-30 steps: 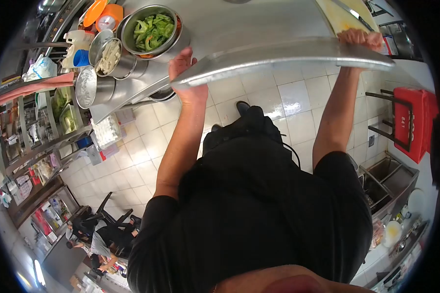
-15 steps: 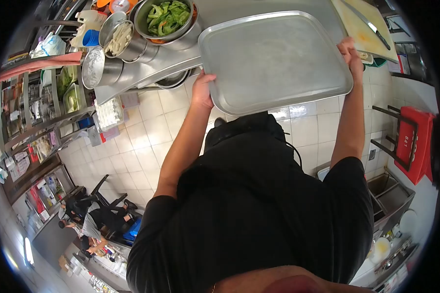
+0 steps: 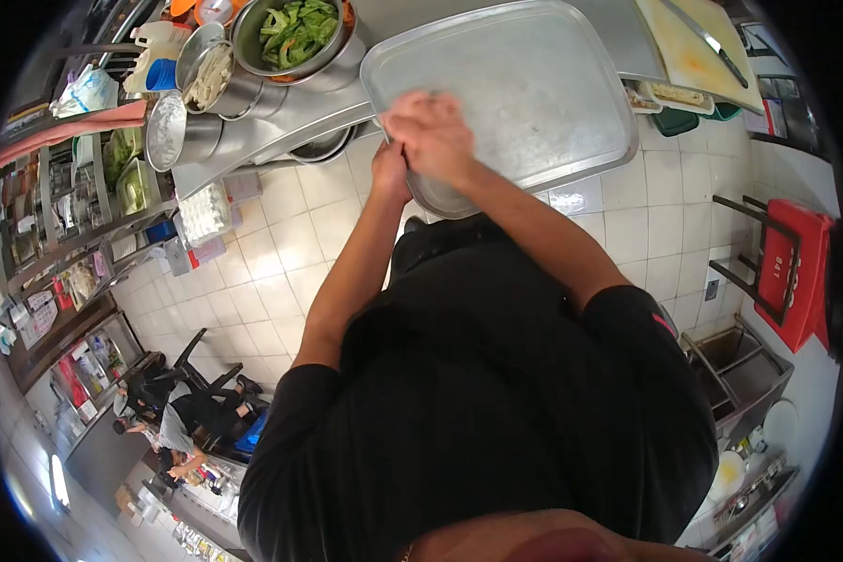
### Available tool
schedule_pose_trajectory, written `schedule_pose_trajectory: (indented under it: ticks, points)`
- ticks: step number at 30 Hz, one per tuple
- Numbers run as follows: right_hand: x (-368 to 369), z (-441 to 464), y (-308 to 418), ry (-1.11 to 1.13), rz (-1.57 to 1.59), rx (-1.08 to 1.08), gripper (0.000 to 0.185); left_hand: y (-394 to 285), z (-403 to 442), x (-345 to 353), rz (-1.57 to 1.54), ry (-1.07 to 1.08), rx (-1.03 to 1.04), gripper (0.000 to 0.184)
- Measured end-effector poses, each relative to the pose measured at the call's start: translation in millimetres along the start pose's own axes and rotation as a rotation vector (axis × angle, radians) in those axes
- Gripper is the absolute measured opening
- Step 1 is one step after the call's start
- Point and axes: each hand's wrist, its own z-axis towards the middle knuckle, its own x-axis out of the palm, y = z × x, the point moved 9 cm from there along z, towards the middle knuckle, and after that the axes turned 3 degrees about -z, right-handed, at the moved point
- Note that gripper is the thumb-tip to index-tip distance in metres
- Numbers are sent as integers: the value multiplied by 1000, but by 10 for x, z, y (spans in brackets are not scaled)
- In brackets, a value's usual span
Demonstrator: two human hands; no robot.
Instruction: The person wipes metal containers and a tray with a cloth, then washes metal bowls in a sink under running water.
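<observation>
Your metal tray (image 3: pixel 534 94) was right of the greens bowl (image 3: pixel 247 45), left hand (image 3: pixel 391 173) curled closed on its left rim. Right hand (image 3: pixel 436 139) was blurred over that side; couldn't tell finger opening or contact. Tray looked stiff, wide, moderately light, likely slick if wet; opposite rims seemed the best hold.

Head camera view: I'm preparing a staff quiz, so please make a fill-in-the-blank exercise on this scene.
The left hand grips the edge of the metal ____.
The knife lies on the cutting ____.
The leafy vegetables in the bowl are ____ in colour.
The number on the red box is ____.
Missing words: tray; board; green; 841.
</observation>
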Motion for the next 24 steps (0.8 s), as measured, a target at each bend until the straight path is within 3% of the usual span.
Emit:
schedule_pose_trajectory:
  ticks: [2,4,6,9,12,15,17,20,23,24]
  points:
    - [77,140,185,94,111,-38,25,99,78,-144,56,7,5,41]
    - [384,295,-401,129,183,-30,29,95,30,-215,111,-24,27,41]
    - [547,588,-1102,292,-135,195,23,28,-87,-110,173,-68,43,42]
    - [418,1041,-758,524,-134,59,15,17,-42,-86,101,-66,29,50]
    - [949,765,-365,452,-106,-178,18,7,-74,-36,33,-139,25,53]
    - [794,447,180,605,-7,-208,20,58,-34,-118,19,-113,72,53]
    - [581,142,265,592,143,-262,21,23,-9,-138,20,-87,100,52]
    - [477,-73,346,799,145,-287,22,36,-96,-156,5,-114,88,51]
    - [646,292,327,584,178,-206,20,-46,-49,-201,-10,-99,105,52]
    - [751,474,261,604,151,-142,21,-54,-36,-226,3,-83,116,52]
